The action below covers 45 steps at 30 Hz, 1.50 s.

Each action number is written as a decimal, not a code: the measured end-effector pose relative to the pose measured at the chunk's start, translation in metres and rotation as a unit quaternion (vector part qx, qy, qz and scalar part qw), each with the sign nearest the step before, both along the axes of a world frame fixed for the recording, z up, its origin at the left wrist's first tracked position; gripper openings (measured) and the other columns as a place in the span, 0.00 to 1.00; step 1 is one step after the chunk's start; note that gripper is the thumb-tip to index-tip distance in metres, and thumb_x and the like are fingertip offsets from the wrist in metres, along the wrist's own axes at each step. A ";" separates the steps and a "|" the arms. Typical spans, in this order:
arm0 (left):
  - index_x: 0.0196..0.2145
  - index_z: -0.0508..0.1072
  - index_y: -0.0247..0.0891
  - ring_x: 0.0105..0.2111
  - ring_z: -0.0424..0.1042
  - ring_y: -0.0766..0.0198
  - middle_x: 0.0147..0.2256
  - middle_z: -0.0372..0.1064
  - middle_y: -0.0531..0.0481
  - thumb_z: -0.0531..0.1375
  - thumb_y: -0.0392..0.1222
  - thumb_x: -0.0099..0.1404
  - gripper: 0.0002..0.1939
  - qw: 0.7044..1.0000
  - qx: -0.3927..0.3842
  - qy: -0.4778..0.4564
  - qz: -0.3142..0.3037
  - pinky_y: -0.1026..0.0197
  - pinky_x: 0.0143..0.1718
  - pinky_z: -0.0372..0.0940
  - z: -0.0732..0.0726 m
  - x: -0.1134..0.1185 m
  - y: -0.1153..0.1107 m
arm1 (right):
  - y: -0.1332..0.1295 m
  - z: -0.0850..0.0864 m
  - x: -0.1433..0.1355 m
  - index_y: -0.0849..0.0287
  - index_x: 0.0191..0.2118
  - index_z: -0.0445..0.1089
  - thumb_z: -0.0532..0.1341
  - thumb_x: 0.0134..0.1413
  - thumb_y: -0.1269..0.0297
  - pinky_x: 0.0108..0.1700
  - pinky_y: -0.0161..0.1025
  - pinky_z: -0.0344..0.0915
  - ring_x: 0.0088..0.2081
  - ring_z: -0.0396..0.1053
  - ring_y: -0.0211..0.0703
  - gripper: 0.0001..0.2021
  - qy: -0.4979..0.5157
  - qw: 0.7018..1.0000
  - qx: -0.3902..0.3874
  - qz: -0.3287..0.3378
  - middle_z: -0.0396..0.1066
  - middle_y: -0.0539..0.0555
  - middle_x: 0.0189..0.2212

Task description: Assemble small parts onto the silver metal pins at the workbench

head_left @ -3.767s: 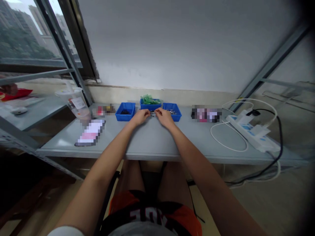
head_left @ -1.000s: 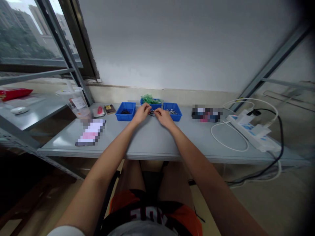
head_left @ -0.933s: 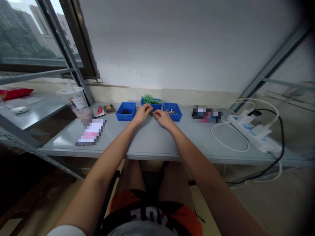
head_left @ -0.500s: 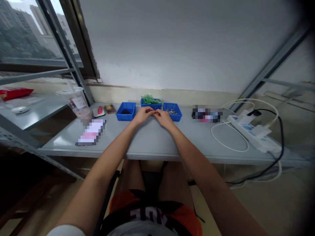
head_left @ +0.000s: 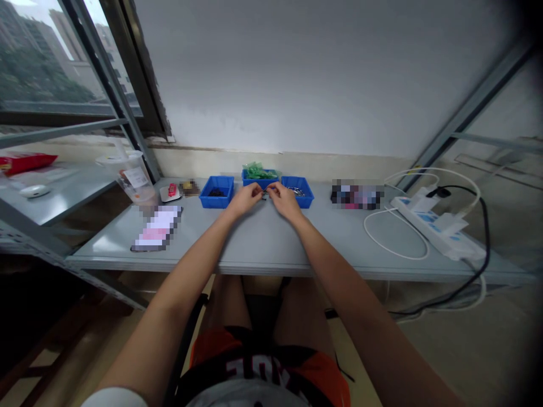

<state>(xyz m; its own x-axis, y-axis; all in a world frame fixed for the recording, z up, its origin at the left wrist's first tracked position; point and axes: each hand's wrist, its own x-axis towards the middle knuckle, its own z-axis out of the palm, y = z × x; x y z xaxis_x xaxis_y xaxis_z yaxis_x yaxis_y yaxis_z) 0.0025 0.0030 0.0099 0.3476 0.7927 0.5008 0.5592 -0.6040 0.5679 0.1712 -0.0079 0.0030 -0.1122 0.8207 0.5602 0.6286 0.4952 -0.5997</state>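
Observation:
My left hand (head_left: 248, 199) and my right hand (head_left: 283, 199) meet over the shelf top, fingertips pinched close together. Between them shows a small dark piece (head_left: 264, 197), too tiny to name. To the left of my left hand stands a blue bin (head_left: 205, 201) with small dark pieces in it. Behind both hands is a second blue bin (head_left: 254, 183), heaped with green plastic packets (head_left: 255, 169). Partly covered by my right hand, a third blue bin (head_left: 307, 200) holds shiny metal pieces (head_left: 297, 191).
On the left are a phone (head_left: 159, 229), a lidded drink cup (head_left: 138, 178) and a small dish (head_left: 170, 195) with a red item. At the right lie a blurred dark object (head_left: 356, 196), a white power strip (head_left: 441, 232) and looped cables (head_left: 396, 252). A wall rises behind.
My fingertips have drawn slightly apart, the right hand shifting a little to the right. A small dark piece now shows between them. The bins have stayed in place.

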 end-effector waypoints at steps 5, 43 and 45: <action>0.38 0.73 0.35 0.33 0.71 0.62 0.35 0.75 0.46 0.55 0.40 0.65 0.08 1.000 0.025 0.015 -0.011 0.62 0.38 0.64 -0.003 0.000 0.003 | -0.002 0.001 0.000 0.58 0.37 0.71 0.54 0.60 0.62 0.38 0.36 0.60 0.30 0.68 0.40 0.10 -0.013 1.000 -0.009 0.012 0.73 0.51 0.27; 0.34 0.70 0.35 0.32 0.68 0.63 0.32 0.71 0.48 0.54 0.38 0.68 0.07 0.997 0.079 -0.005 0.018 0.63 0.36 0.61 0.004 -0.002 0.001 | -0.005 0.004 0.002 0.60 0.38 0.71 0.53 0.60 0.65 0.39 0.36 0.60 0.30 0.68 0.40 0.09 -0.035 0.998 -0.040 0.014 0.73 0.52 0.27; 0.33 0.70 0.35 0.31 0.68 0.63 0.31 0.71 0.48 0.54 0.39 0.68 0.08 0.996 0.080 0.005 0.027 0.63 0.35 0.61 0.006 -0.001 -0.001 | -0.003 0.004 0.002 0.60 0.39 0.70 0.53 0.61 0.65 0.40 0.36 0.61 0.31 0.69 0.40 0.10 -0.026 0.999 -0.034 0.011 0.73 0.52 0.28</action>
<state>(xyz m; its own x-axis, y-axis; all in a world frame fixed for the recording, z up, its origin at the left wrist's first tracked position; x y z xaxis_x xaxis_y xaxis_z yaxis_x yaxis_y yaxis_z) 0.0010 0.0024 0.0155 0.3116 0.7210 0.6189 0.5990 -0.6547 0.4611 0.1731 -0.0112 0.0068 -0.1578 0.8538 0.4961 0.6490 0.4684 -0.5995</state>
